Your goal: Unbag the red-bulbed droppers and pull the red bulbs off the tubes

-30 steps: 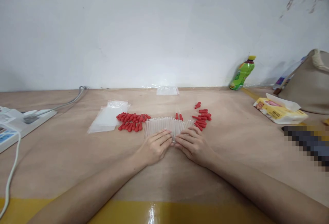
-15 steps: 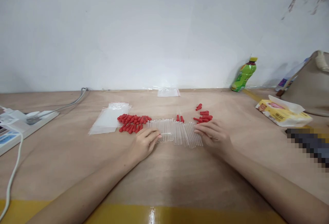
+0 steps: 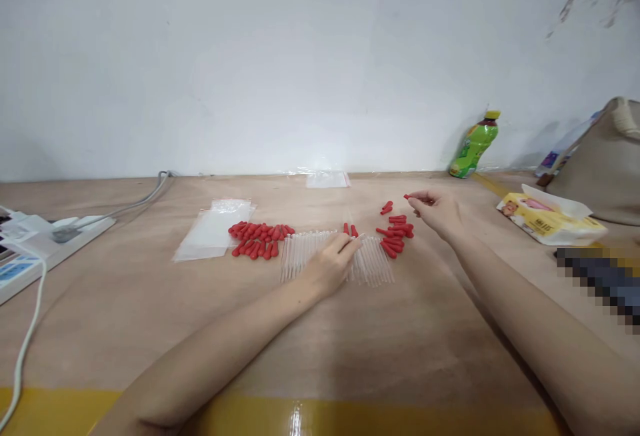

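Note:
A row of clear glass dropper tubes point(image 3: 373, 263) lies side by side on the table, partly covered by my left hand point(image 3: 331, 264). The fingers of that hand are pinched together, with what looks like the end of a single glass tube at their tips; the rest of it is hidden. Off to the right, my right hand point(image 3: 434, 213) pinches a small red rubber bulb point(image 3: 407, 197) above the table. Below it lies a loose group of red bulbs point(image 3: 397, 229). Two more bulbs point(image 3: 350, 230) sit at the tubes' far ends, and a larger pile point(image 3: 257, 236) is left of the row.
Clear plastic zip bags point(image 3: 210, 236) lie at the left, another bag point(image 3: 327, 181) by the wall. A power strip point(image 3: 80, 236) with cables stands far left. At the right are a green bottle point(image 3: 475, 145), a tissue pack point(image 3: 550, 223), a beige bag point(image 3: 600, 163) and a blurred dark object point(image 3: 600, 283).
My right hand has moved up and right, away from the tubes, and now holds a red bulb. My left hand has shifted right across the tube row, uncovering its left end.

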Demonstrator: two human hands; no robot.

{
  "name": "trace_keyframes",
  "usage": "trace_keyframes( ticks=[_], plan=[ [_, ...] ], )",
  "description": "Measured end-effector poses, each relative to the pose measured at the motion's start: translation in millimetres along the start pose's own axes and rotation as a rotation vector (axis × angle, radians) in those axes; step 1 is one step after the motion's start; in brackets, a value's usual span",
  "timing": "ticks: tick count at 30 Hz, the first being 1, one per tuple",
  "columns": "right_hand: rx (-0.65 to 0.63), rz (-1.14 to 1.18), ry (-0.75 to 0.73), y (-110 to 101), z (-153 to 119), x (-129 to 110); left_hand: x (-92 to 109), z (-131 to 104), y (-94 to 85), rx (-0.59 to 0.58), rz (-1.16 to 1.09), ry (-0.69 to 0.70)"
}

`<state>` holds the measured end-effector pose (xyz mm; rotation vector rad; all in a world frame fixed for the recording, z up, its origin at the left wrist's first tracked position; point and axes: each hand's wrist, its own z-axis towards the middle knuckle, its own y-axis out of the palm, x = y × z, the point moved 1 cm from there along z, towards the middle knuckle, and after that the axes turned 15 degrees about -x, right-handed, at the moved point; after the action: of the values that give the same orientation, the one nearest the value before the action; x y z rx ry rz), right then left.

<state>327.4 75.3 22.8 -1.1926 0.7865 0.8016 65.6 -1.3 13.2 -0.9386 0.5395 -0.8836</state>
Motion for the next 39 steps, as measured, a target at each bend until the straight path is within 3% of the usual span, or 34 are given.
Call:
trace_keyframes(
  ticks=[8,15,21,26,34,39],
  plan=[
    [-0.079,-0.087,-0.02,7.4,4.9,17.3,21.9,12.1,10.1,-0.21,-0.041,-0.01],
    [-0.212,-0.183,-0.011,5.3,-3.2,15.7,25.8,4.3,6.4,-0.225,-0.191,-0.015],
    [-0.155,-0.278,0.013,0.7,-3.0,16.1,20.0,2.0,8.9,-0.257,-0.166,-0.018],
    [-0.129,-0.348,-0.005,5.4,-6.3,-2.3,16.3,5.6,13.0,-0.318,-0.193,0.003],
    [-0.25,-0.57,-0.034,52.0,-18.8,-52.9,17.4,9.2,15.6,-0.186,-0.103,-0.016],
    [-0.348,-0.687,0.087,87.1,-15.8,-66.5,19.6,-2.2,7.6,-0.108,-0.073,0.006]
  ],
)
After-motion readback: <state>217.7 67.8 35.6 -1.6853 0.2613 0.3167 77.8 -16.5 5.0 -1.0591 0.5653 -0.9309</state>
